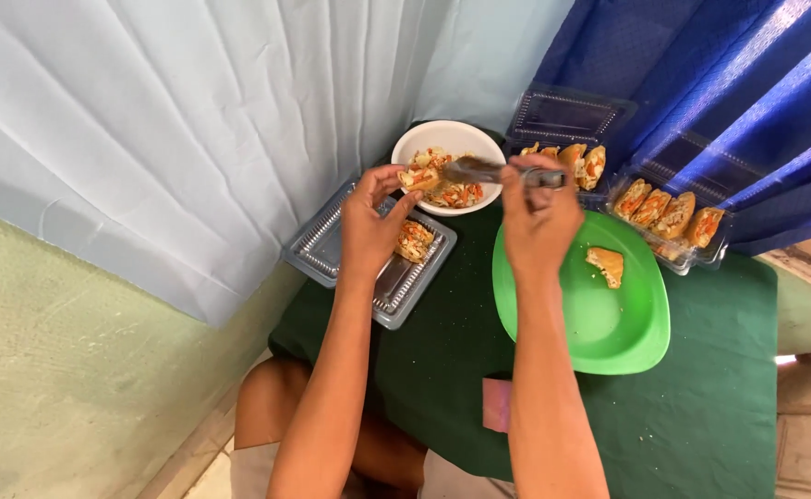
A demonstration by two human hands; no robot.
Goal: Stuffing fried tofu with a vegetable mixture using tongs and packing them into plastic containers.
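My left hand (369, 222) holds a small bread roll (418, 177) at the rim of a white bowl (456, 140) of chopped orange and pale filling. A metal spoon (479, 170) is gripped in my right hand (539, 212), its blurred head over the bowl beside the roll. Below my left hand, one filled roll (415, 239) lies in an open clear plastic box (322, 245). A single piece of bread (607, 265) rests on the green plate (609, 323) to the right of my right hand.
Two clear plastic boxes with filled rolls (579, 164) (669, 214) stand at the back right on the dark green tablecloth (701, 416). A pink square (496, 405) lies near the front edge. Pale curtain at left, blue curtain at right, my knees below.
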